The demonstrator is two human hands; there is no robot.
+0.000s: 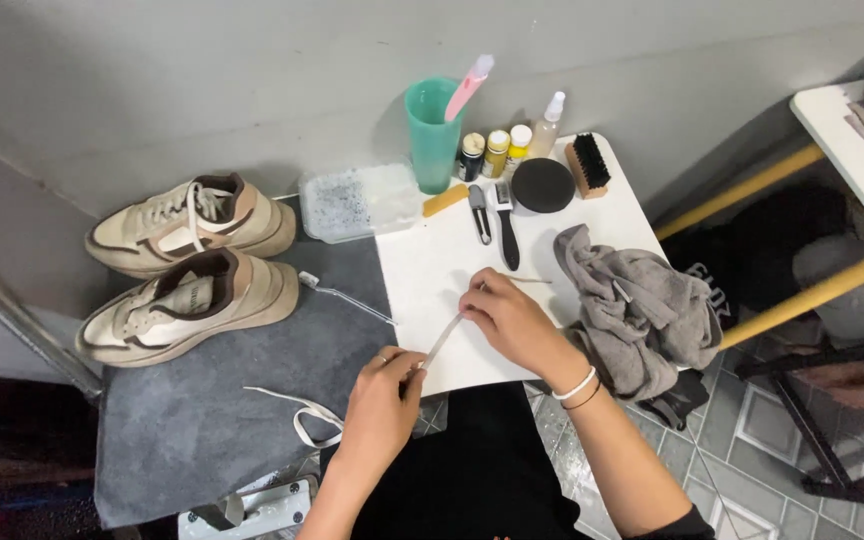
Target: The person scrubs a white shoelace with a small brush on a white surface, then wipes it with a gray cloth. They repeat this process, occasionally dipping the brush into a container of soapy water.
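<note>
Soft, even light falls from above, leaving faint shadows behind things along the wall. The centre is sharp. Straight lines bow toward the edges, and the lower left corner is dark.

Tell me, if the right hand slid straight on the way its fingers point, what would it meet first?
The right hand points up and left across the white board. The first thing in that line looks like the small grey tool beside the black-handled brush, though depth is hard to judge.
</note>
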